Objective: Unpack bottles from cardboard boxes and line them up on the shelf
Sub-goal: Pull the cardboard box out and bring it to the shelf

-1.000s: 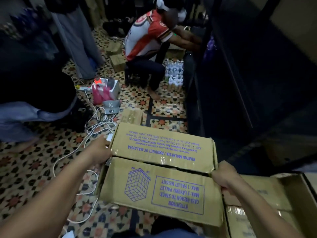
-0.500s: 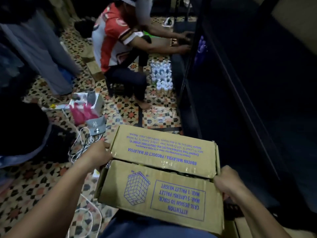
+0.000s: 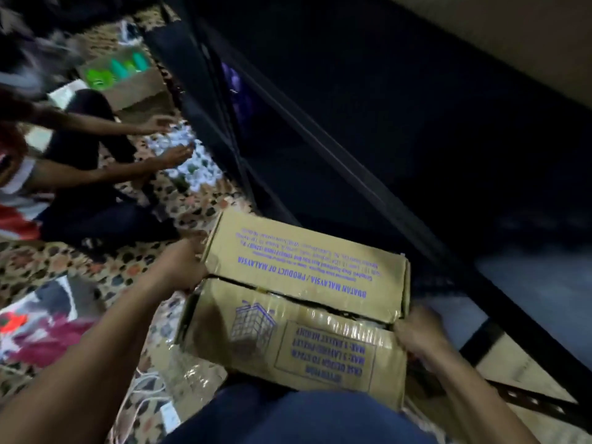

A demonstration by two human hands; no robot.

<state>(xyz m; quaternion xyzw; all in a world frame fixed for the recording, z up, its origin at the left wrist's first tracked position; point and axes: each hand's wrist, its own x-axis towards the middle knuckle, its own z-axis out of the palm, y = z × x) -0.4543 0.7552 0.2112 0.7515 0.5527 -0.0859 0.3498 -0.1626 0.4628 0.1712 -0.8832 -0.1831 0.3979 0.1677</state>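
Observation:
A closed cardboard box with blue print sits in front of my lap, its two top flaps meeting in a dark seam. My left hand grips the box's left end at the seam. My right hand grips the box's right end, fingers curled round the edge. The box's contents are hidden. A dark metal shelf runs along the right, its interior in shadow. A cluster of white-capped bottles stands on the floor beside the shelf's left post.
Another person sits at the left, both hands reaching over the floor bottles. An open box with green bottles lies at the upper left. White cables and a red and white bundle lie on the patterned floor.
The view has swung right and down toward the shelf. The box has moved right and closer to the shelf, both hands still at its ends. The other person now sits at the far left.

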